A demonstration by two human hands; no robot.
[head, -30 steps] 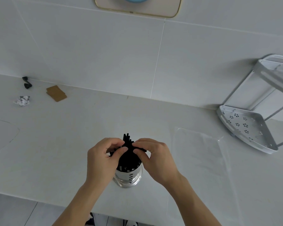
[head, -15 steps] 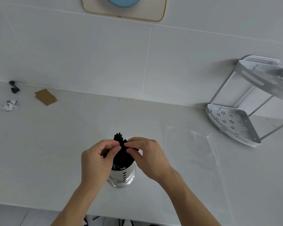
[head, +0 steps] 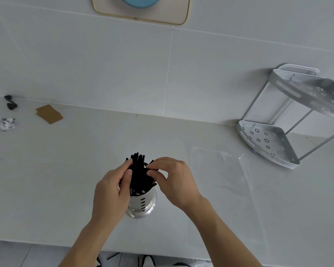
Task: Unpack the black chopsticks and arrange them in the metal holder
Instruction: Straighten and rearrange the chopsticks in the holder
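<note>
A shiny metal holder [head: 143,204] with slotted holes stands on the white counter near its front edge. A bundle of black chopsticks [head: 138,170] stands upright in it, tops fanning a little above the rim. My left hand [head: 112,191] wraps the left side of the bundle, thumb and fingers pressed on the sticks. My right hand [head: 174,180] is at the right side, fingertips pinching the tops of a few chopsticks that lean right. The lower part of the sticks is hidden inside the holder.
A clear plastic bag [head: 220,174] lies flat to the right of the holder. A white two-tier corner rack [head: 268,147] stands at the right by the wall. Far left lie a brown card [head: 49,114], a crumpled paper [head: 6,123] and a small black item [head: 11,102].
Both hands have parted slightly around the bundle, and a few chopsticks now lean right under my right fingertips. The camera view has shifted a little to the left.
</note>
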